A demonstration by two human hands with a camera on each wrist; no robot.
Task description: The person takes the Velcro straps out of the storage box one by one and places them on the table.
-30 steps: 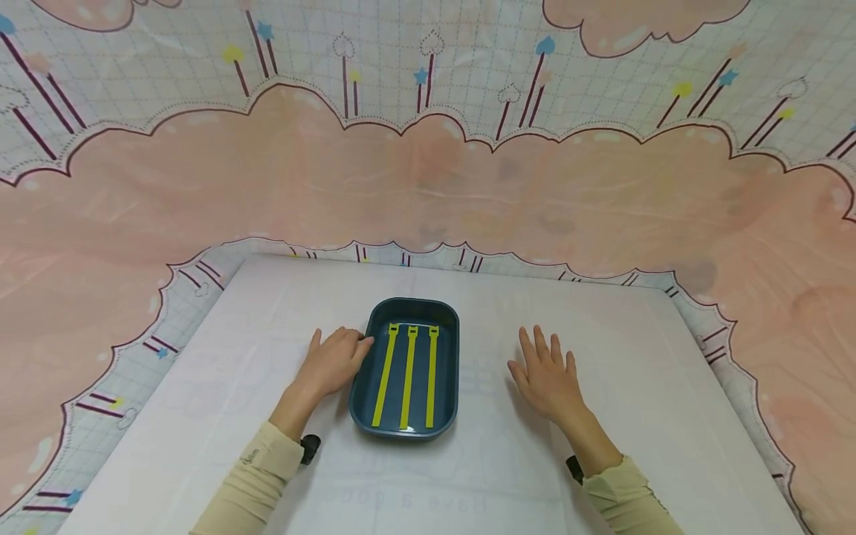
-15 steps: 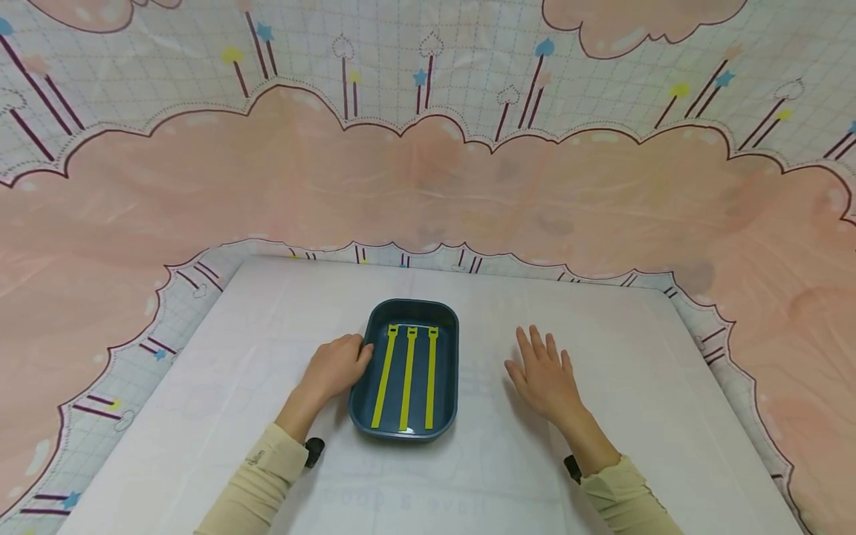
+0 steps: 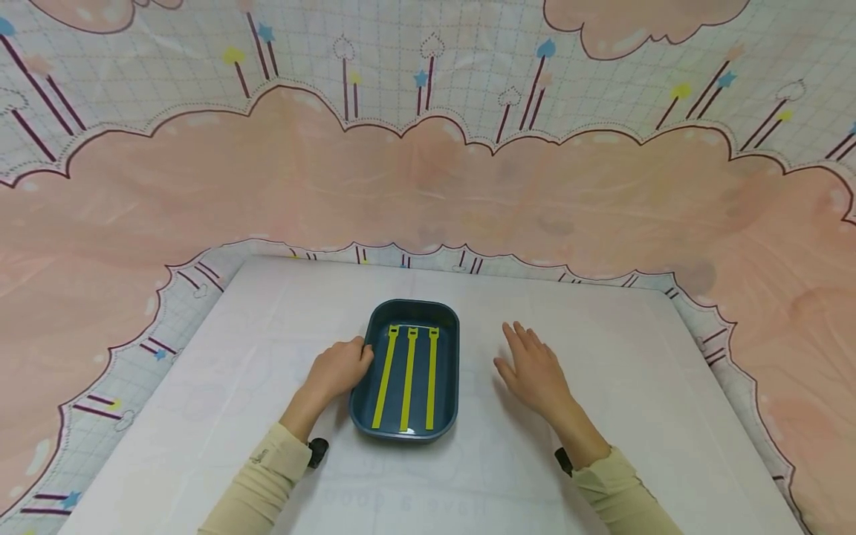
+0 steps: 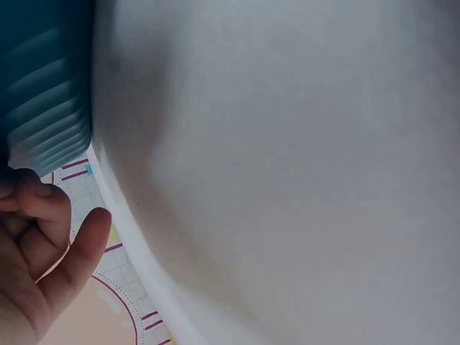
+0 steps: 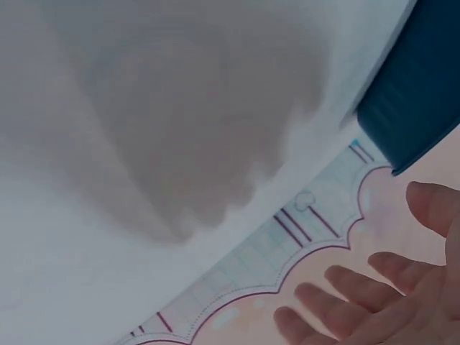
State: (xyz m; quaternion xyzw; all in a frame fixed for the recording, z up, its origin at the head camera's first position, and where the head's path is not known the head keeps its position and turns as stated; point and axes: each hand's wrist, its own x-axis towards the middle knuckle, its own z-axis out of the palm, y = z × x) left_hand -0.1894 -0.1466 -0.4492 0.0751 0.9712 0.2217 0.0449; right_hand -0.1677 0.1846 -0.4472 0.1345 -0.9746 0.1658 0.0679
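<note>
A dark teal rectangular tray (image 3: 447, 383) sits on the white table. Three yellow cable ties, hook-and-loop type with a slotted head, lie lengthwise inside: a left tie (image 3: 384, 383), a middle tie (image 3: 409, 383) and a right tie (image 3: 432, 383). My left hand (image 3: 339, 366) grips the tray's left rim, thumb over the edge. In the left wrist view, its fingers curl in beside the ribbed tray wall (image 4: 47, 86). To the right of the tray, my right hand (image 3: 533, 371) hovers above the table with fingers stretched out, holding nothing; the right wrist view shows the same spread fingers (image 5: 359, 287).
The white table (image 3: 635, 386) extends on both sides of the tray. Behind it hangs a cloth (image 3: 428, 178) patterned with pink clouds and a grid. Black wrist cameras sit at both beige cuffs, the left camera (image 3: 319, 452) lying near the tray's front corner.
My left fingers have drawn in, from lying by the tray's left side to gripping its rim. The right hand has moved slightly left toward the tray and turned a little. The tray stays in place.
</note>
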